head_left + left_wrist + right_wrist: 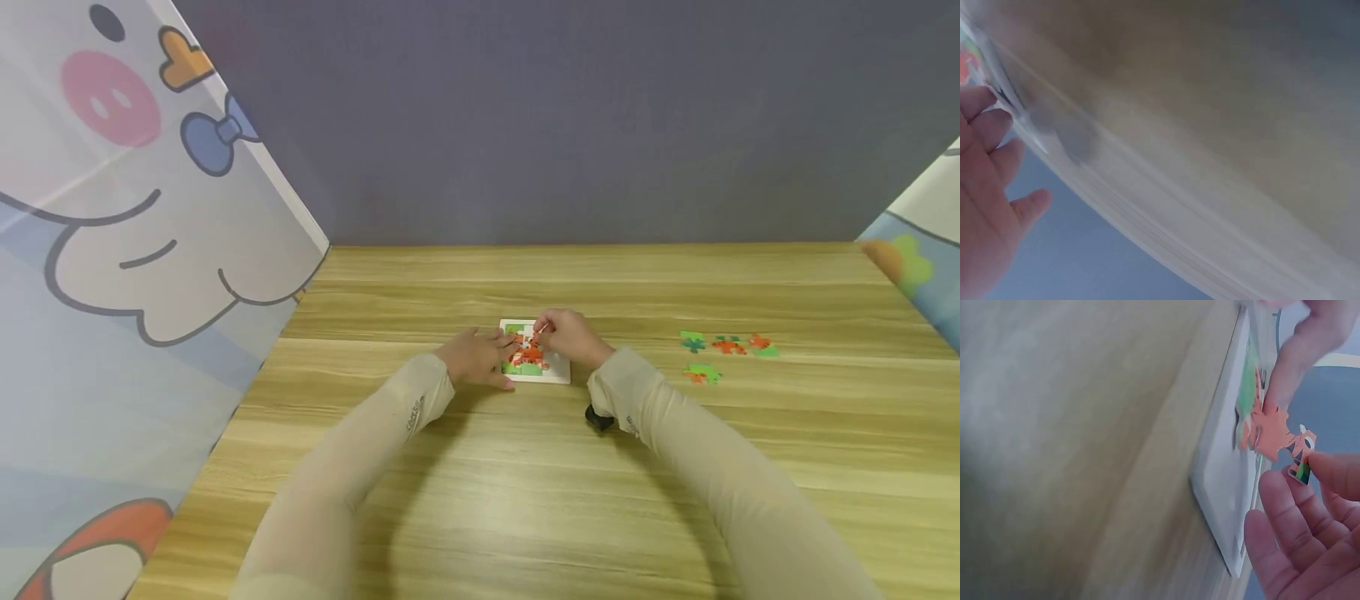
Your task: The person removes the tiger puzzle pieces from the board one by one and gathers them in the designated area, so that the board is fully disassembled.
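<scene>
A white puzzle tray (558, 372), partly filled with orange and green pieces (529, 355), lies on the table in the head view. At its left side, my left hand (477, 357) rests with spread fingers reaching over the pieces. In the left wrist view that hand (988, 181) shows its fingers loosely extended, with nothing gripped. Over the tray's upper right part is my right hand (573, 337). Thumb and fingers of the right hand (1310, 544) pinch a puzzle piece (1304, 452) with orange, black and green print, close above the tray (1222, 456).
Several loose puzzle pieces (729, 345) lie on the wooden table (495, 483) to the right of the tray. A black object (598, 418) sits at my right wrist. A grey panel (570, 125) stands behind the table, and a cartoon-printed panel (150, 275) borders the left.
</scene>
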`<state>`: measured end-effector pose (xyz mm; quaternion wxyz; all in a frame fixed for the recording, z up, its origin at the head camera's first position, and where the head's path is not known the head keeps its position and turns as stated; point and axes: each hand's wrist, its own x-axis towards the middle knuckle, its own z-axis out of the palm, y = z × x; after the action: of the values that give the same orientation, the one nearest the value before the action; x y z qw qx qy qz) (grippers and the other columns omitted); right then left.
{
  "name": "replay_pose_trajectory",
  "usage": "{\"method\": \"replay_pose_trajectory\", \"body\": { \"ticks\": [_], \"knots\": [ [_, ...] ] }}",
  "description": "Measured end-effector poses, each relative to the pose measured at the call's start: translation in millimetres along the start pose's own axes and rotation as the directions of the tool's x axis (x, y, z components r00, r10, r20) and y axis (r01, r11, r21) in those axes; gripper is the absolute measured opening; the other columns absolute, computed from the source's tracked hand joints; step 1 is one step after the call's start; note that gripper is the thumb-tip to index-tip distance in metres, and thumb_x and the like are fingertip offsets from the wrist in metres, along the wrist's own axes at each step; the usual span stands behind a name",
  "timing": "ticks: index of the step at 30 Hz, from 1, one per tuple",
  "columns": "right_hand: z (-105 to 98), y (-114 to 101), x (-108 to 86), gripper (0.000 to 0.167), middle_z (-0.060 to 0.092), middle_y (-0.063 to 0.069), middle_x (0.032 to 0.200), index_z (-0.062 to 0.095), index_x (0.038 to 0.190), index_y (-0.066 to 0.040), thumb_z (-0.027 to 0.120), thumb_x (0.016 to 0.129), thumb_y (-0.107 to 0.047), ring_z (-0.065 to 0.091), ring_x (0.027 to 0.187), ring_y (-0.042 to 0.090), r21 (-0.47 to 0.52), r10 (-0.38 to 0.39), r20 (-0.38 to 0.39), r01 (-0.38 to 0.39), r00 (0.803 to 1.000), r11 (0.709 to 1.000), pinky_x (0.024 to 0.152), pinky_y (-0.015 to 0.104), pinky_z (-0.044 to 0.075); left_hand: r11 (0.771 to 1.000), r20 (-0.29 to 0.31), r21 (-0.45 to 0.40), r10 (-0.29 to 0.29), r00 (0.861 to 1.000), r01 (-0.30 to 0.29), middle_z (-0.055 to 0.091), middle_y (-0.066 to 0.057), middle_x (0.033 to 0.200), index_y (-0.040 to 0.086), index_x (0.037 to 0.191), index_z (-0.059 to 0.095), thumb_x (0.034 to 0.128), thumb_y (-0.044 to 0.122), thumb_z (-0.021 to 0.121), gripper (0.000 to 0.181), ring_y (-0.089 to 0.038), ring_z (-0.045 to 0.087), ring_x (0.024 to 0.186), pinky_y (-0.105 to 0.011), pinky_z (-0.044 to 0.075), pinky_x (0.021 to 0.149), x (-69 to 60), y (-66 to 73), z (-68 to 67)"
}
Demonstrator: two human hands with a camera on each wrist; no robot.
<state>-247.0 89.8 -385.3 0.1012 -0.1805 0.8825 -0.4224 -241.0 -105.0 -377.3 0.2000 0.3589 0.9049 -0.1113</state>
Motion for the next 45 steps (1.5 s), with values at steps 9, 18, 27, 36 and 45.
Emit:
{"method": "replay_pose_trajectory", "body": {
  "ticks": [9, 18, 27, 36, 45],
  "knots": [
    [-3, 3, -1.6, 0.01, 0.064, 0.011, 0.079, 0.06, 0.097, 0.004, 0.057, 0.09, -0.003, 0.061, 0.07, 0.022, -0.027, -0.001, 0.004, 0.001, 1.0, 1.0, 0.061, 0.03, 0.046, 0.995, -0.013, -0.018, 0.093, 0.996, -0.094, 0.018, -0.002, 0.155, 0.023, 0.151, 0.026, 0.0891, 0.063, 0.045, 0.076, -0.024, 0.016, 0.141, -0.051, 0.021, 0.109, -17.3, 6.3, -3.1],
    [-2, -2, -2.2, 0.008, 0.063, 0.008, 0.077, 0.061, 0.096, 0.002, 0.058, 0.09, -0.003, 0.06, 0.069, 0.02, -0.024, -0.019, 0.009, 0.019, 1.0, 1.0, 0.061, 0.03, 0.046, 0.997, 0.06, -0.028, 0.08, 0.995, -0.079, 0.015, -0.002, 0.155, 0.023, 0.151, 0.024, 0.0896, 0.062, 0.045, 0.076, -0.022, 0.015, 0.141, -0.053, 0.019, 0.109, -15.6, 8.7, -4.8],
    [-2, -5, -3.5, 0.006, 0.062, 0.008, 0.075, 0.062, 0.092, 0.002, 0.058, 0.088, 0.0, 0.057, 0.066, 0.018, -0.056, -0.079, -0.008, 0.078, 0.997, 0.995, 0.06, 0.029, 0.044, 0.996, 0.072, -0.046, 0.075, 0.995, -0.071, 0.015, -0.003, 0.155, 0.024, 0.151, 0.025, 0.0905, 0.061, 0.046, 0.074, -0.022, 0.016, 0.141, -0.053, 0.019, 0.109, -15.6, 6.5, -3.8],
    [-5, -5, -5.2, 0.009, 0.062, 0.01, 0.079, 0.062, 0.095, 0.004, 0.058, 0.089, -0.001, 0.057, 0.069, 0.019, -0.024, -0.041, -0.029, 0.04, 0.999, 0.999, 0.059, 0.028, 0.045, 0.996, 0.059, -0.057, 0.076, 0.995, -0.073, 0.013, -0.001, 0.155, 0.025, 0.151, 0.024, 0.0907, 0.06, 0.047, 0.074, -0.022, 0.014, 0.142, -0.052, 0.019, 0.109, -14.2, 5.1, 1.0],
    [-18, 6, -16.2, 0.011, 0.062, 0.01, 0.08, 0.063, 0.096, 0.004, 0.057, 0.089, -0.001, 0.053, 0.067, 0.018, -0.047, -0.049, -0.054, 0.047, 0.997, 0.998, 0.059, 0.03, 0.044, 0.994, 0.06, -0.087, 0.071, 0.996, -0.066, 0.012, -0.001, 0.156, 0.025, 0.151, 0.022, 0.0912, 0.058, 0.048, 0.073, -0.022, 0.012, 0.142, -0.052, 0.019, 0.11, -14.4, 4.4, 1.8]
  ]
}}
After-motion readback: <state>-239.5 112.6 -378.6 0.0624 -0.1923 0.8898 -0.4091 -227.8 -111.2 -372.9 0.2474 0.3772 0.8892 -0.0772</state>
